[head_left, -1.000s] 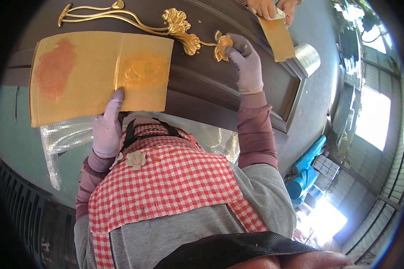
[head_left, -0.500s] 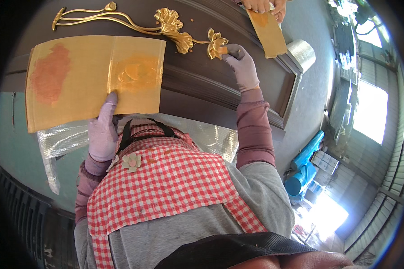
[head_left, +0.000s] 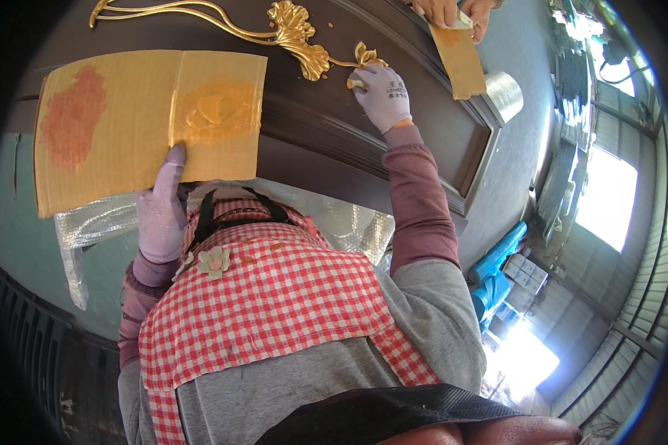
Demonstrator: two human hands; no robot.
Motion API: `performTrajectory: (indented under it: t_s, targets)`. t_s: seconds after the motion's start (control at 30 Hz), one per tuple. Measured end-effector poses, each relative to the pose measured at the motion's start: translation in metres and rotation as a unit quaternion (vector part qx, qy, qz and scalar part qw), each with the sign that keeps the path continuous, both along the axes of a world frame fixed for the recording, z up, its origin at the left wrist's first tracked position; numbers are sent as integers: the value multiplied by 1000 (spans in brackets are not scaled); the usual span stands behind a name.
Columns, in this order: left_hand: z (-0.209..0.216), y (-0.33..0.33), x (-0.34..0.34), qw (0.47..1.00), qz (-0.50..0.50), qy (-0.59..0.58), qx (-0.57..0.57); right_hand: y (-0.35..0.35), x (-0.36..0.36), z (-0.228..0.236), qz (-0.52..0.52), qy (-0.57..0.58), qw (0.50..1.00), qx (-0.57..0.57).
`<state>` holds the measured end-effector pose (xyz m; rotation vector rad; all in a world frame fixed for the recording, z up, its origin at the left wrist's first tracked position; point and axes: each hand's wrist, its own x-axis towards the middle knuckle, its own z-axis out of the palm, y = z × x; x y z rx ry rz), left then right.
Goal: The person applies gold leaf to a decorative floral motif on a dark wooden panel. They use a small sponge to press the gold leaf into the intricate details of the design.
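My left hand [head_left: 161,215], in a pale lilac glove, grips the lower edge of a cardboard sheet [head_left: 126,159], thumb on top. A dull red smear lies on its left part and a wet-looking orange-gold smear on its right. In my gloved right hand [head_left: 382,96] is a small yellowish pad [head_left: 357,84], partly hidden by the fingers; its exact kind cannot be made out. That hand is over the golden flower [head_left: 364,53] of a raised ornament, covering part of the bloom. The ornament's golden leaves [head_left: 298,37] and thin stems stretch left across a dark brown panel [head_left: 312,111].
At the upper right another person's hands [head_left: 453,11] hold a narrow cardboard strip [head_left: 460,63]. A silvery wrapped roll [head_left: 503,95] is by the panel's right end. Clear bubble wrap [head_left: 111,215] hangs below its near edge. Blue rolled sheeting [head_left: 497,259] lies farther right.
My right hand has turned and shifted slightly left, its back now facing up over the golden flower. The cardboard sheet has moved slightly left and up in the view.
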<state>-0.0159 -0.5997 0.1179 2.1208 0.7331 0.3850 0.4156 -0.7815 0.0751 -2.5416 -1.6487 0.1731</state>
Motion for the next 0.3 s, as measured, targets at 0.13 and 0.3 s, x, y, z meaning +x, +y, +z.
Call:
performTrajectory:
  t_s: [0.13, 0.3]
  targets:
    - [-4, 1, -3, 1000, 9, 2, 11, -7, 1, 4, 26, -28, 999, -37]
    - [-7, 3, -5, 1000, 8, 5, 28, -15, 7, 9, -56, 6, 998, 12]
